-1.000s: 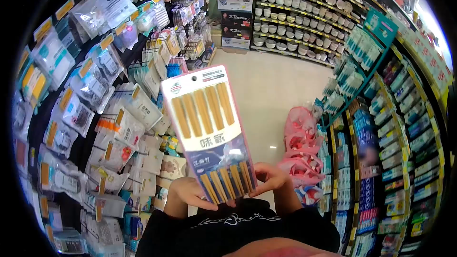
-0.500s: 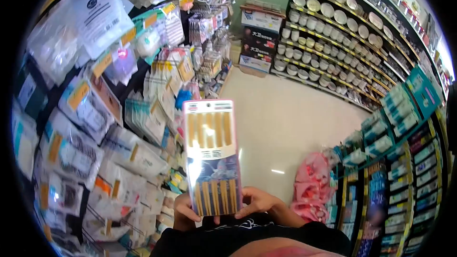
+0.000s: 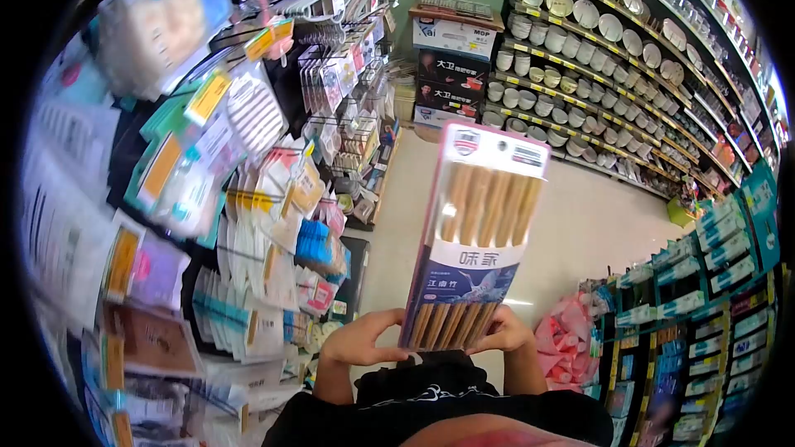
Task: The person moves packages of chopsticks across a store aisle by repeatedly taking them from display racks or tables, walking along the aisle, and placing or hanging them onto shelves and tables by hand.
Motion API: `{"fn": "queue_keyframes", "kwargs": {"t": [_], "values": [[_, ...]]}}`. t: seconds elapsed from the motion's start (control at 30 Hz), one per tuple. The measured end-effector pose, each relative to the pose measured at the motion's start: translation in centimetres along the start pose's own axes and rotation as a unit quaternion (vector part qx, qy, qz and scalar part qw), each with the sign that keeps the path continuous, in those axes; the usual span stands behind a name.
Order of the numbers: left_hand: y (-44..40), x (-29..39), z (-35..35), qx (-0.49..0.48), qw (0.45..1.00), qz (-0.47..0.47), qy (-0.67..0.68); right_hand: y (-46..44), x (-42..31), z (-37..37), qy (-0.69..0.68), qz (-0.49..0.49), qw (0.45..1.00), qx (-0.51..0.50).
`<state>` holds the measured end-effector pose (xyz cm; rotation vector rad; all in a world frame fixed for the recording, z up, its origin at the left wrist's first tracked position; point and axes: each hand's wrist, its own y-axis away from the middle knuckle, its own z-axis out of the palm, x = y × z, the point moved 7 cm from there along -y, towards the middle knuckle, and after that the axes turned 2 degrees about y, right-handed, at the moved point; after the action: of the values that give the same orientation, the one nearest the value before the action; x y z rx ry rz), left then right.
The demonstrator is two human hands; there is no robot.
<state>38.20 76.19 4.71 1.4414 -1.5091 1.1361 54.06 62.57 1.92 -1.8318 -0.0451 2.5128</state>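
A pack of bamboo chopsticks (image 3: 472,258) is held up in front of my body, tilted with its top leaning right. It has a clear window over the sticks, a white and blue paper band with a bird on it, and a pink edge. My left hand (image 3: 364,338) grips its lower left edge, with the thumb near the bottom corner. On the lower right side, my right hand (image 3: 503,333) is closed on the same pack. Fingers behind the pack are hidden.
Hooks of packaged goods (image 3: 248,273) crowd the left side closely. Stacked mop boxes (image 3: 451,70) stand at the aisle's far end. Shelves of bowls and plates (image 3: 571,66) line the back right. A pink bundle (image 3: 567,343) and a rack of small packets (image 3: 704,265) are at right.
Both hands have brought the pack up and to the right, and it now leans right and looks larger. The view has shifted, with the left-hand goods appearing closer.
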Motion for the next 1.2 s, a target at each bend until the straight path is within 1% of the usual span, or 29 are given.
{"fn": "queue_keyframes", "kwargs": {"t": [0.07, 0.1, 0.13, 0.17, 0.2, 0.3, 0.33, 0.4, 0.43, 0.47, 0.5, 0.53, 0.57, 0.6, 0.63, 0.67, 0.7, 0.73, 0.77, 0.8, 0.87, 0.9, 0.97, 1.0, 1.03, 1.07, 1.1, 1.17, 1.2], "values": [[-3.0, -2.4, -1.9, 0.033, 0.997, -0.039, 0.058, -3.1, -0.4, -3.8, 0.019, 0.008, 1.0, -0.008], [-4.4, -3.6, -2.8, 0.05, 0.993, -0.06, 0.086, -4.9, -0.4, -5.7, 0.057, -0.003, 0.998, -0.016], [-6.2, -5.3, -4.1, 0.068, 0.989, -0.056, 0.121, -7.3, -0.6, -7.4, 0.094, -0.016, 0.995, -0.024], [-8.2, -6.5, -5.9, 0.092, 0.989, -0.055, 0.103, -9.7, -0.9, -9.2, 0.132, -0.033, 0.99, -0.033], [-10.5, -7.5, -7.6, 0.115, 0.988, -0.054, 0.086, -12.0, -1.4, -11.1, 0.173, -0.023, 0.984, -0.033], [-18.5, -9.3, -14.4, 0.167, 0.985, -0.026, 0.018, -19.1, -0.9, -18.1, 0.168, 0.048, 0.983, 0.049], [-21.1, -9.8, -16.6, 0.177, 0.984, -0.023, -0.004, -21.4, -1.8, -20.7, 0.275, 0.055, 0.955, 0.093], [-25.9, -10.2, -20.5, 0.194, 0.979, -0.014, -0.066, -25.4, -5.3, -24.5, 0.302, 0.054, 0.946, 0.104], [-28.3, -10.0, -22.2, 0.181, 0.978, -0.025, -0.102, -27.1, -6.9, -26.6, 0.313, 0.06, 0.941, 0.109], [-30.3, -9.5, -23.7, 0.169, 0.976, -0.037, -0.134, -28.5, -7.7, -28.3, 0.317, 0.064, 0.943, 0.083], [-32.5, -9.0, -25.2, 0.158, 0.972, -0.046, -0.167, -30.0, -8.4, -29.7, 0.299, 0.057, 0.949, 0.086], [-34.8, -7.3, -26.7, 0.172, 0.971, 0.01, -0.164, -31.5, -9.3, -31.1, 0.285, 0.047, 0.953, 0.088], [-36.1, -8.6, -27.8, 0.169, 0.973, 0.002, -0.156, -32.7, -10.1, -32.3, 0.271, 0.039, 0.958, 0.09], [-37.5, -10.2, -29.2, 0.167, 0.975, -0.005, -0.147, -34.0, -10.8, -33.3, 0.252, 0.058, 0.961, 0.094], [-39.2, -11.6, -30.7, 0.164, 0.977, -0.011, -0.139, -35.4, -11.3, -34.8, 0.264, 0.052, 0.958, 0.097], [-41.0, -12.1, -32.3, 0.171, 0.982, -0.006, -0.084, -36.6, -11.6, -36.3, 0.277, 0.046, 0.954, 0.101], [-42.5, -14.2, -33.5, 0.16, 0.983, -0.028, -0.08, -37.7, -11.8, -37.7, 0.291, 0.038, 0.95, 0.106], [-43.7, -17.1, -34.6, 0.149, 0.985, -0.051, -0.074, -38.9, -11.0, -39.6, 0.275, 0.043, 0.955, 0.101], [-44.9, -19.6, -35.7, 0.138, 0.985, -0.073, -0.07, -40.2, -10.5, -41.4, 0.254, 0.058, 0.961, 0.095], [-46.1, -21.8, -36.7, 0.123, 0.981, -0.113, -0.095, -41.5, -9.9, -43.1, 0.234, 0.072, 0.965, 0.089], [-49.0, -25.1, -39.0, 0.091, 0.983, -0.143, -0.076, -44.5, -8.6, -46.4, 0.196, 0.117, 0.972, 0.059], [-50.9, -26.5, -40.5, 0.075, 0.983, -0.155, -0.068, -46.5, -8.3, -48.4, 0.21, 0.143, 0.965, 0.06], [-54.7, -28.6, -43.5, 0.064, 0.989, -0.134, -0.021, -50.0, -7.6, -51.6, 0.23, 0.206, 0.949, 0.063], [-56.8, -29.8, -45.2, 0.056, 0.99, -0.128, -0.005, -52.1, -8.1, -53.2, 0.237, 0.2, 0.948, 0.076], [-59.6, -31.0, -47.7, 0.049, 0.992, -0.117, 0.003, -54.9, -9.6, -55.9, 0.301, 0.179, 0.931, 0.108], [-62.0, -32.4, -49.8, 0.066, 0.989, -0.128, -0.02, -57.0, -10.9, -58.1, 0.356, 0.163, 0.91, 0.138], [-64.0, -33.2, -51.6, 0.057, 0.987, -0.134, -0.068, -58.3, -11.6, -59.3, 0.403, 0.156, 0.886, 0.165], [-69.8, -34.1, -56.5, 0.041, 0.976, -0.139, -0.164, -62.9, -16.9, -61.8, 0.408, 0.149, 0.875, 0.212], [-72.0, -33.1, -58.7, 0.074, 0.973, -0.118, -0.186, -65.0, -18.6, -63.4, 0.4, 0.149, 0.874, 0.231]]}}
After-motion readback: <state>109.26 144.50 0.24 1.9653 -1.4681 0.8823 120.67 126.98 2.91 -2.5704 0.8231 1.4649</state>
